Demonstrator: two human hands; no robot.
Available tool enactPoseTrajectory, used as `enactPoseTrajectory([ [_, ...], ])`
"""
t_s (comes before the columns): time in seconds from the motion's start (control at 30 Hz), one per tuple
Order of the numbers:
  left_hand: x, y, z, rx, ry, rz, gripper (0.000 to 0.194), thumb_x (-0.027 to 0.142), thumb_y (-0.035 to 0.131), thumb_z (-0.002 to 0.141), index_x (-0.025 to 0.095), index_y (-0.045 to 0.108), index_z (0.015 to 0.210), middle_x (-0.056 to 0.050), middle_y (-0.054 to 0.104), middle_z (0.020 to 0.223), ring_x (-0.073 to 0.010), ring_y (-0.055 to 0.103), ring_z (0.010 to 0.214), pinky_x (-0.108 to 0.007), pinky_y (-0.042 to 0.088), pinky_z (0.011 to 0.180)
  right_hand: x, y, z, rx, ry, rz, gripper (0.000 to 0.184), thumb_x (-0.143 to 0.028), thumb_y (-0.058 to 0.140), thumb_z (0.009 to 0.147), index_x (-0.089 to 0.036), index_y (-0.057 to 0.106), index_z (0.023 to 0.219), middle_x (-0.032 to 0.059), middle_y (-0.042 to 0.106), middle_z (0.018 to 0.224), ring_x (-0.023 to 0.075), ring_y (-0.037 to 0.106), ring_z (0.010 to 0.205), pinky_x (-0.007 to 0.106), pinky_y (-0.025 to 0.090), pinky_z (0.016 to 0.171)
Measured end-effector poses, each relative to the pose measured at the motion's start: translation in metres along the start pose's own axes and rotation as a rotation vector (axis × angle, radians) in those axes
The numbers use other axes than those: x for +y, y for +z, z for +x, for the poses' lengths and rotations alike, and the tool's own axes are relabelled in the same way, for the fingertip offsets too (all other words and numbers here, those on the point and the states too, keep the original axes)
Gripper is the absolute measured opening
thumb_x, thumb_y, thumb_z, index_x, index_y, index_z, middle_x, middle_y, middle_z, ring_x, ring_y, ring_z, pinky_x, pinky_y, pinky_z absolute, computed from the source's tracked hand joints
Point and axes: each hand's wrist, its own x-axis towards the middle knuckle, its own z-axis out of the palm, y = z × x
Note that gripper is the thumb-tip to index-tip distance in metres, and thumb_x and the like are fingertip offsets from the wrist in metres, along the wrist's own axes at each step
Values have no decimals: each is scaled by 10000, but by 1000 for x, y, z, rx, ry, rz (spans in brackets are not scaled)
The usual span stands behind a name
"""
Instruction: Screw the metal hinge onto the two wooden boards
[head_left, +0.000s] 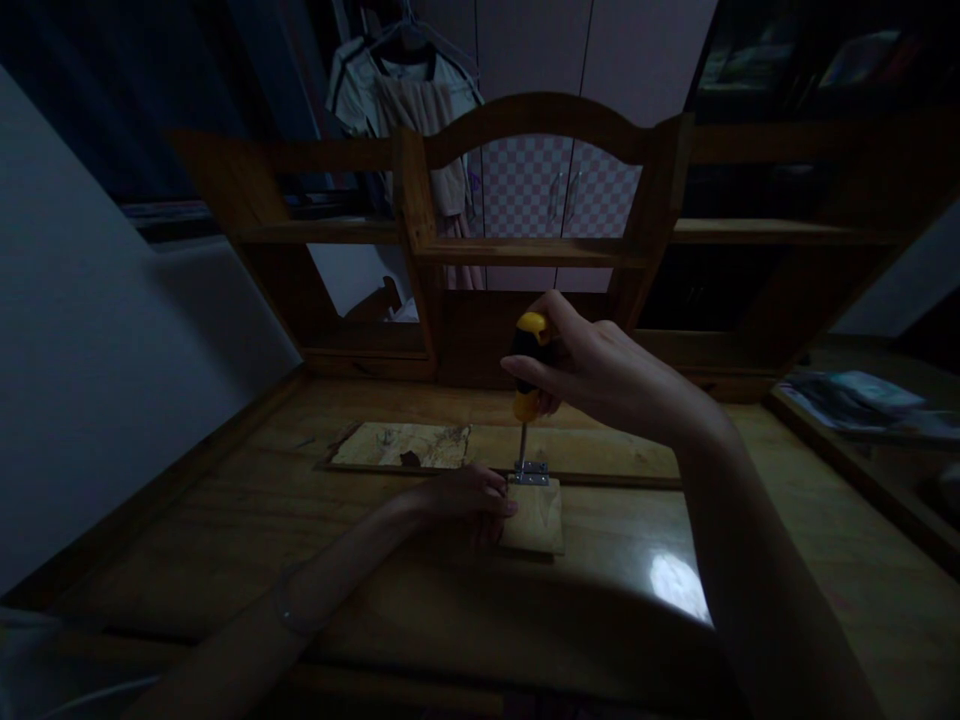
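My right hand [581,360] grips the yellow and black handle of a screwdriver [531,345], which stands nearly upright. Its tip meets a small metal hinge [534,478]. The hinge spans the gap between a long wooden board [592,452] behind and a small square wooden piece [536,520] in front. At the left edge of that square piece, my left hand [480,500] is closed with thumb and fingers holding it. Whether a screw sits under the tip is too small to tell.
The wooden desk [300,540] carries a shelf unit [536,250] along its back. Stained, peeling covering [409,445] lies on the long board's left part. A small thin object [305,441] lies to the left. Papers [862,400] are stacked at the right, and clothes [409,90] hang behind.
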Motion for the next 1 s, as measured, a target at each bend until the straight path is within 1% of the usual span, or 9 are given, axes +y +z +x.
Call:
enactPoseTrajectory([
  [0.17, 0, 0, 0, -6, 11, 6, 439, 506, 752, 727, 141, 507, 736, -38, 646, 655, -126, 587, 495, -230, 466, 483, 0, 1, 0, 0, 0, -2, 358, -497, 536, 929, -215, 413, 1111, -6, 618, 729, 163, 630, 603, 231, 405, 501],
  [0.27, 1, 0, 0, -3, -8, 21, 454, 523, 750, 723, 142, 504, 734, -40, 645, 650, -127, 587, 489, -227, 459, 471, 0, 1, 0, -7, 2, 0, 369, -505, 538, 925, -215, 416, 1117, -6, 620, 720, 164, 624, 593, 235, 404, 497],
  [0.43, 5, 2, -1, 6, -32, 9, 451, 507, 766, 709, 144, 498, 726, -36, 646, 648, -129, 593, 492, -230, 470, 476, 1, 0, 0, -9, -2, 3, 354, -501, 537, 927, -220, 419, 1105, -8, 621, 718, 163, 619, 596, 234, 394, 500],
  [0.57, 4, 2, -1, 10, -19, -8, 435, 489, 762, 721, 142, 499, 721, -32, 641, 634, -122, 581, 477, -223, 464, 465, 1, 2, 0, -3, 2, -24, 338, -501, 534, 928, -226, 415, 1085, -12, 610, 709, 165, 616, 602, 234, 389, 511],
  [0.73, 3, 1, -1, -18, 1, -6, 422, 480, 758, 734, 141, 506, 736, -39, 648, 662, -131, 600, 507, -228, 479, 487, 1, 3, 1, -10, 1, -21, 324, -505, 529, 927, -231, 404, 1045, -13, 608, 716, 167, 619, 622, 227, 380, 514],
  [0.9, 2, -1, -1, -48, 34, -12, 406, 491, 738, 755, 130, 553, 786, -45, 649, 675, -132, 600, 516, -233, 481, 499, 0, 2, 1, -23, 9, -12, 325, -507, 522, 932, -228, 401, 1047, -8, 619, 729, 165, 625, 620, 222, 386, 508],
  [1.0, 1, -1, 0, -34, 25, -3, 403, 484, 741, 754, 130, 547, 770, -46, 648, 673, -134, 601, 514, -231, 475, 491, 1, 2, 2, -27, 17, 1, 332, -504, 521, 934, -222, 403, 1063, -5, 622, 734, 159, 627, 600, 217, 386, 494],
])
